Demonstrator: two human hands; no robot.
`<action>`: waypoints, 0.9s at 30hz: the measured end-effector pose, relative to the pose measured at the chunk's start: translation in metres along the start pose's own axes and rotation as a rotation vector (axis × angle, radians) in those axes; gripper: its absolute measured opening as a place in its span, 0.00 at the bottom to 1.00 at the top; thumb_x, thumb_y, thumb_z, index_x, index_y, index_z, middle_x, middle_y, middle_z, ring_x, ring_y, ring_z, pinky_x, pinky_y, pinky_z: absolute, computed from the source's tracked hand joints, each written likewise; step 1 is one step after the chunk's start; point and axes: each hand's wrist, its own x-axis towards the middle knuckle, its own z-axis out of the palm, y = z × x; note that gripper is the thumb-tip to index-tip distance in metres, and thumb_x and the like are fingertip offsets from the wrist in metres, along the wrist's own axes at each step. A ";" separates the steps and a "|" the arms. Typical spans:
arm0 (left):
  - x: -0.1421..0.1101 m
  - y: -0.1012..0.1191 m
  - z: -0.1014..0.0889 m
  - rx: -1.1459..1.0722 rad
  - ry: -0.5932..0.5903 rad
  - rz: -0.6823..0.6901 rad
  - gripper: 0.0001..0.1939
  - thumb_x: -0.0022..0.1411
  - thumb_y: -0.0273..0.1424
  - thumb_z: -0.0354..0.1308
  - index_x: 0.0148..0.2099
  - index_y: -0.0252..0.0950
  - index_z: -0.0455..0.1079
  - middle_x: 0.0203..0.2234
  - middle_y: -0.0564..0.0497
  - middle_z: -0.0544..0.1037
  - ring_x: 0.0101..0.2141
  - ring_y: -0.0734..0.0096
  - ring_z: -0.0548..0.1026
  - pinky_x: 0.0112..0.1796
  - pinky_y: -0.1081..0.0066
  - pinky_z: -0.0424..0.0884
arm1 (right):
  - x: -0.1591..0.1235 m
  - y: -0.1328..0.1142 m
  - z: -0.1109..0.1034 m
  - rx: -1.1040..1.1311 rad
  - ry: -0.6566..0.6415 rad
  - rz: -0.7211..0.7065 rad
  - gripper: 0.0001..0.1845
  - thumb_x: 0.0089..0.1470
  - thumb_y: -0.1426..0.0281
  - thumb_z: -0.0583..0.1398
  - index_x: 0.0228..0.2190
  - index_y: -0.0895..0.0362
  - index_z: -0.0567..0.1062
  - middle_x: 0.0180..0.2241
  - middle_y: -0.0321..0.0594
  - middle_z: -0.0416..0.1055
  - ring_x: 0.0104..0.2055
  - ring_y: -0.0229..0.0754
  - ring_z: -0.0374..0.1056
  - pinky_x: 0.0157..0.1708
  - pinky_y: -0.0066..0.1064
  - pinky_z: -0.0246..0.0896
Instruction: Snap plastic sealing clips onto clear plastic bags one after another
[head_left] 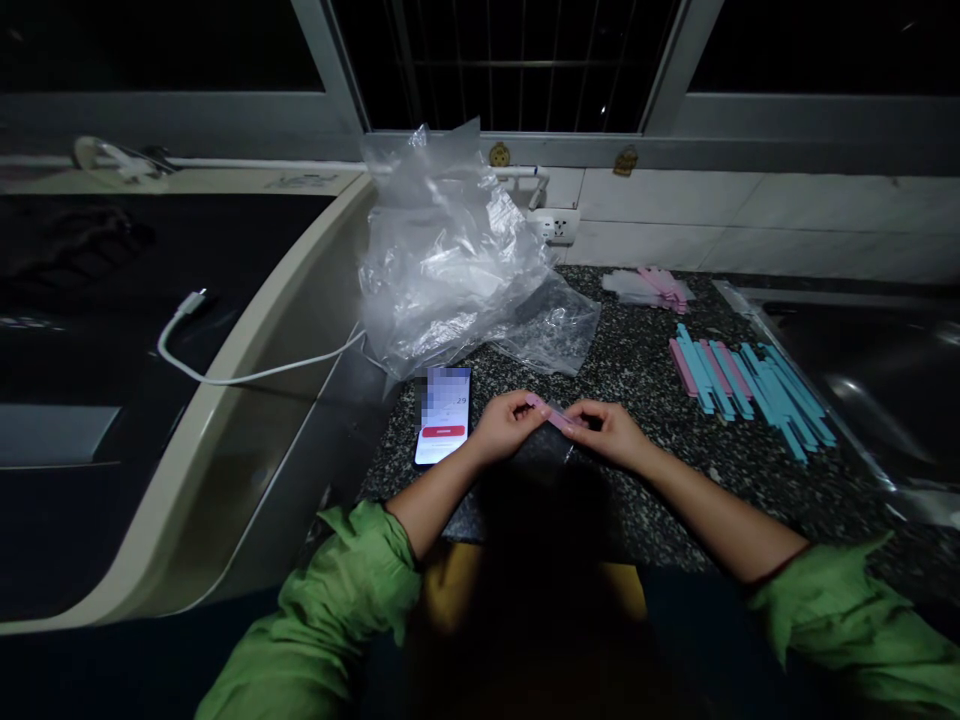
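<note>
Pink strip is being pinched at both ends just above the counter: far-left end by the left hand, near-right end by the right hand, thumb and fingers of each closed on it. The two-ended grip is probably being used to hold a thin, bendy piece steady. Clear film is faintly being shown by the right fingertips; whether the strip is being enclosed by it can't be told. Loose blue strips and pink strips are being spread in a rough row to the right, presumably for easy reach. Behind them, clear sleeves are being stacked with pink ends showing, apparently filled. Large crumpled plastic bags are being parked at back left, likely out of the work area; no contents are being made out. Lit phone is being left screen-up beside the left forearm, presumably for viewing.
</note>
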 end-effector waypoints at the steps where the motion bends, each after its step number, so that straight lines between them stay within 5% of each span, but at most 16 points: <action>1: 0.000 0.000 0.000 -0.005 -0.003 0.002 0.13 0.51 0.38 0.56 0.26 0.33 0.69 0.21 0.53 0.71 0.26 0.74 0.67 0.31 0.74 0.63 | 0.000 0.000 0.000 -0.004 0.003 -0.001 0.15 0.40 0.58 0.61 0.23 0.58 0.73 0.20 0.33 0.66 0.23 0.33 0.58 0.25 0.26 0.54; 27: 0.001 0.000 0.001 0.073 0.042 0.053 0.15 0.52 0.40 0.54 0.23 0.33 0.69 0.18 0.54 0.67 0.24 0.75 0.64 0.27 0.75 0.59 | 0.001 0.003 0.000 -0.085 0.038 -0.065 0.16 0.42 0.57 0.60 0.24 0.58 0.74 0.22 0.35 0.69 0.25 0.36 0.61 0.27 0.28 0.57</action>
